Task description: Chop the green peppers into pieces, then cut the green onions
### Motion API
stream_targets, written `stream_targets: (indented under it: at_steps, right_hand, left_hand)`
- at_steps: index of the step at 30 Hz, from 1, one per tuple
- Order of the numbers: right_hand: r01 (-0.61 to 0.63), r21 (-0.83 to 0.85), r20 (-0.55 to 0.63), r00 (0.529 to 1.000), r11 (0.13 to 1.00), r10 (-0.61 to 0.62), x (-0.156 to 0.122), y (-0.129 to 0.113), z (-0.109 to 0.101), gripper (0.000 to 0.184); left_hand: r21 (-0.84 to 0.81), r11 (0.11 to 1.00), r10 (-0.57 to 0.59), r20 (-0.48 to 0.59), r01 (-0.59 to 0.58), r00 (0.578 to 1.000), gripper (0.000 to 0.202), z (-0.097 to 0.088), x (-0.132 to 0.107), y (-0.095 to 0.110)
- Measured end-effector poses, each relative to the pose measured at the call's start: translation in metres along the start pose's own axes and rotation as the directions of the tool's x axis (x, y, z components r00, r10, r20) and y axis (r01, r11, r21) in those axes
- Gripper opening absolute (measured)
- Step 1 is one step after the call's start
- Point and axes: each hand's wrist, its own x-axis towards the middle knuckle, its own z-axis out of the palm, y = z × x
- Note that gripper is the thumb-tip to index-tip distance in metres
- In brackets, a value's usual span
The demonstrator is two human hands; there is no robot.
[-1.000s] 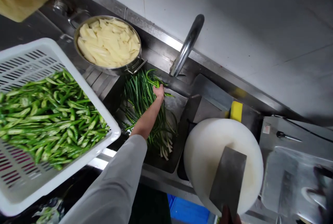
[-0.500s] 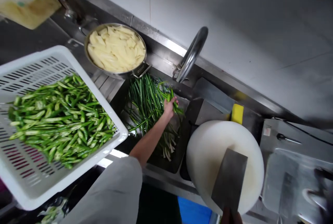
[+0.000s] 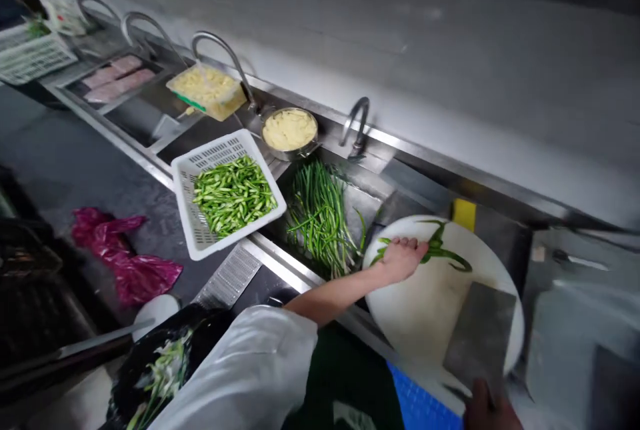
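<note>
My left hand (image 3: pixel 403 260) is closed around several long green chili peppers (image 3: pixel 440 249) over the far left part of a round white chopping board (image 3: pixel 430 310). Their curved ends stick out on both sides of the fist. At the lower right, my right hand (image 3: pixel 490 410) grips the handle of a cleaver (image 3: pixel 483 333), whose broad blade lies flat over the board's right side. To the left of the board, the sink (image 3: pixel 370 193) holds green onions (image 3: pixel 315 190) with more green peppers on them. A white slotted basket (image 3: pixel 230 143) of cut green peppers (image 3: pixel 233 193) rests across the sink edge.
Behind the basket stand a metal pot (image 3: pixel 290 150) of pale slices and a plastic tub (image 3: pixel 213 100). A curved faucet (image 3: pixel 360 123) rises behind the sink. A yellow block (image 3: pixel 464 213) is beyond the board. A waste bin (image 3: pixel 155 377) and a pink bag (image 3: pixel 125 260) are lower left.
My left hand has carried the peppers from the sink rightward to the board. The view has swung and widened to the left. My right hand still holds the cleaver.
</note>
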Motion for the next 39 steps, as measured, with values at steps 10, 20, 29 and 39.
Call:
stream_targets:
  at_steps: [10,20,29,39]
  right_hand:
    - [0.225,0.057,-0.058,0.973,0.973,-0.222,0.022,0.072,-0.004,0.038]
    - [0.206,0.200,-0.029,0.978,0.958,-0.205,0.023,0.079,0.005,0.039]
    - [0.248,0.311,-0.088,0.969,0.917,-0.232,0.030,0.087,0.021,0.034]
    - [0.222,0.316,-0.108,0.974,0.922,-0.197,0.035,0.088,0.024,0.031]
  left_hand:
    - [0.166,0.985,-0.063,0.136,0.040,0.989,0.082,0.053,0.000,0.045]
    - [-0.263,0.964,-0.046,0.015,0.049,0.999,0.030,0.071,-0.053,0.027]
    - [-0.649,0.750,-0.156,-0.360,-0.126,0.920,0.034,-0.004,-0.081,0.068]
    - [-0.158,0.941,0.246,-0.288,-0.300,0.925,0.020,0.010,-0.084,0.018]
